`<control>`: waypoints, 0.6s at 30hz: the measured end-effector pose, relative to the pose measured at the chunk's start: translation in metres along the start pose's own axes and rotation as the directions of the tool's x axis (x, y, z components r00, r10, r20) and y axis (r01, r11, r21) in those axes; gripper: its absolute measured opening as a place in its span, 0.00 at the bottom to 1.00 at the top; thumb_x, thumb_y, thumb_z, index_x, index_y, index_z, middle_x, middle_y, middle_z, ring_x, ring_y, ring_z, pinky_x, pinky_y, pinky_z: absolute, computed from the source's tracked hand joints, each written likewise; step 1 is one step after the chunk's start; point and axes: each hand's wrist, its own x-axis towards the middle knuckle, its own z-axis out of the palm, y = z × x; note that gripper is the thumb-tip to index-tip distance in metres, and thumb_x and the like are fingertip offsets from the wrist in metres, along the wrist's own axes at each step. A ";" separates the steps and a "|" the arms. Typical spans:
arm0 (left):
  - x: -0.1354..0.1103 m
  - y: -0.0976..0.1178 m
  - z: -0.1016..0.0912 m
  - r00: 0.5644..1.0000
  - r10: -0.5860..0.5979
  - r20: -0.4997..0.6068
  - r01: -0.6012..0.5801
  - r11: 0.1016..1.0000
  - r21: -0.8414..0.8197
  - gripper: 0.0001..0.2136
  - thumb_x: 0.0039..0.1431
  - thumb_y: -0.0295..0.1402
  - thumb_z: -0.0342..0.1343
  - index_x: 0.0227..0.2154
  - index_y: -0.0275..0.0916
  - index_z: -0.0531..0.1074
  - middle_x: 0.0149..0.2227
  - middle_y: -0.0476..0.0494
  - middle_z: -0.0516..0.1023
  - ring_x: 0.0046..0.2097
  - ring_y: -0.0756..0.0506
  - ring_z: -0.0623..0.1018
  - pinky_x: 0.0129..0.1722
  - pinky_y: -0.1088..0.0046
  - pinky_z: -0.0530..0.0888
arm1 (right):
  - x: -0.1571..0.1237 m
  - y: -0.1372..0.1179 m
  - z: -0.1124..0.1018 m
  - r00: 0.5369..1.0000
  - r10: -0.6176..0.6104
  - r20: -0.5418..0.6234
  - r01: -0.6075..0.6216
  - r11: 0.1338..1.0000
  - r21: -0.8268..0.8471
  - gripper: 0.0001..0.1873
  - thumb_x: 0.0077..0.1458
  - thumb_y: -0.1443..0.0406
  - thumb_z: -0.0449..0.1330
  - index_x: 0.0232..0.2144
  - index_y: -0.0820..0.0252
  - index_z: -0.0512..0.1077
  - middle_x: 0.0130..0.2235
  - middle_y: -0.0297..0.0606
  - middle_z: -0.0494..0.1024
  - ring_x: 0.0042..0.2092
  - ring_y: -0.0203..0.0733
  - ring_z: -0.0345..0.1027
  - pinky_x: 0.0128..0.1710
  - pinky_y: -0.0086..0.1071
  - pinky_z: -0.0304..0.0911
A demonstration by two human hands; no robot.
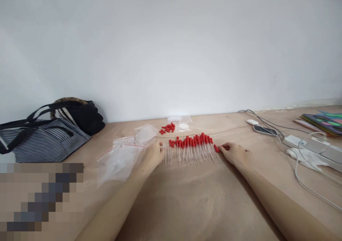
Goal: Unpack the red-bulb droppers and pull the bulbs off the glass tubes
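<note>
Droppers (197,150) with red rubber bulbs and slim clear tubes lie side by side in a row on the wooden table. My left hand (155,155) is at the row's left end, its fingers pinched on a clear dropper tube (161,145), partly hidden by the fingers. At the right end, a red rubber bulb (216,148) sits at the fingertips of my right hand (236,153), which are closed in a pinch. Behind the row are a small heap of loose red bulbs (168,127) and several clear tubes (183,126) on a plastic bag.
Clear zip bags (119,161) lie left of the row, beside my left forearm. A striped bag (50,141) stands far left. On the right are a black device (264,130), a power strip (317,146), white cables and colourful flat items (323,121). A wall rises behind.
</note>
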 end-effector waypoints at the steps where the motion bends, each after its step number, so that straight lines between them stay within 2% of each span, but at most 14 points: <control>1: 0.001 0.005 0.005 1.000 0.014 -0.002 -0.014 1.000 0.022 0.10 0.52 0.26 0.48 0.38 0.35 0.68 0.35 0.39 0.77 0.40 0.43 0.75 0.37 0.72 0.66 | 0.000 0.000 0.001 1.000 -0.009 -0.004 0.009 1.000 0.002 0.16 0.47 0.52 0.51 0.27 0.51 0.75 0.30 0.38 0.76 0.39 0.50 0.66 0.44 0.48 0.45; 5: 0.007 0.015 0.016 0.999 0.048 0.005 -0.048 0.992 0.116 0.09 0.50 0.25 0.48 0.35 0.33 0.68 0.34 0.36 0.76 0.39 0.41 0.75 0.35 0.70 0.67 | 0.000 -0.001 0.002 0.998 -0.040 -0.045 0.039 0.999 -0.024 0.19 0.48 0.51 0.50 0.27 0.52 0.75 0.30 0.41 0.76 0.39 0.52 0.65 0.43 0.49 0.45; 11: 0.010 0.013 0.019 0.997 0.077 0.011 -0.077 0.978 0.192 0.07 0.50 0.24 0.47 0.29 0.35 0.70 0.32 0.37 0.76 0.38 0.41 0.75 0.35 0.70 0.67 | -0.001 -0.001 0.003 0.993 -0.071 -0.094 0.064 0.995 -0.077 0.19 0.50 0.52 0.47 0.26 0.53 0.74 0.31 0.40 0.76 0.39 0.50 0.64 0.42 0.47 0.43; 15: 0.010 0.013 0.022 0.995 0.102 0.006 -0.101 0.973 0.207 0.07 0.51 0.25 0.46 0.28 0.35 0.70 0.31 0.39 0.75 0.37 0.42 0.75 0.35 0.71 0.67 | -0.003 -0.003 0.004 0.976 -0.125 -0.180 0.113 0.991 -0.076 0.19 0.51 0.53 0.47 0.24 0.55 0.74 0.30 0.39 0.76 0.37 0.47 0.62 0.41 0.45 0.41; 18: 0.011 0.015 0.025 0.991 0.136 -0.016 -0.130 0.971 0.202 0.08 0.54 0.28 0.46 0.29 0.37 0.70 0.33 0.40 0.75 0.39 0.43 0.74 0.37 0.71 0.68 | -0.007 -0.007 0.005 0.944 -0.186 -0.273 0.167 0.982 -0.090 0.19 0.51 0.54 0.47 0.24 0.56 0.74 0.31 0.39 0.75 0.36 0.44 0.61 0.40 0.43 0.40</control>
